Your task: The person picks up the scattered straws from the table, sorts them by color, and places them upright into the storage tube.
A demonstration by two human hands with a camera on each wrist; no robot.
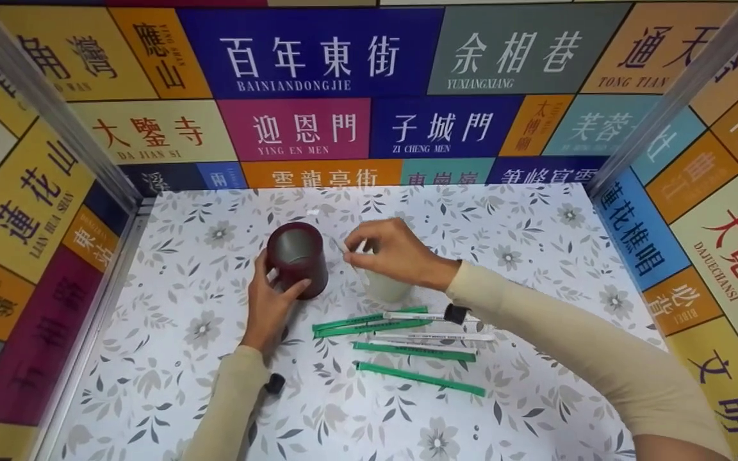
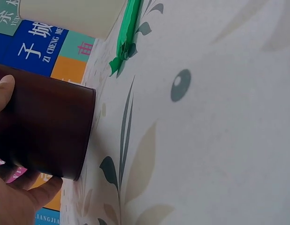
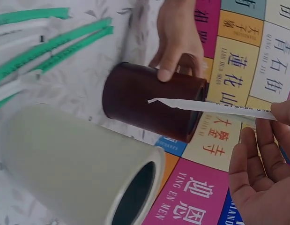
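Observation:
A dark red-brown cup (image 1: 316, 272) stands on the patterned tabletop, and my left hand (image 1: 268, 304) grips it from the side. In the left wrist view the thumb lies on one side of the cup (image 2: 46, 124) and fingers on the other. My right hand (image 1: 398, 253) pinches a white paper-wrapped straw (image 3: 210, 107) near one end. That straw's torn-looking free end lies across the dark cup in the right wrist view. Below the right hand stands a pale cream cup (image 3: 74, 159), its dark opening showing; the hand partly hides it in the head view.
Several green-wrapped straws (image 1: 420, 379) and white-wrapped straws (image 1: 433, 336) lie on the tabletop (image 1: 228, 397) in front of the cups. Panels with printed characters (image 1: 305, 54) enclose the back and both sides.

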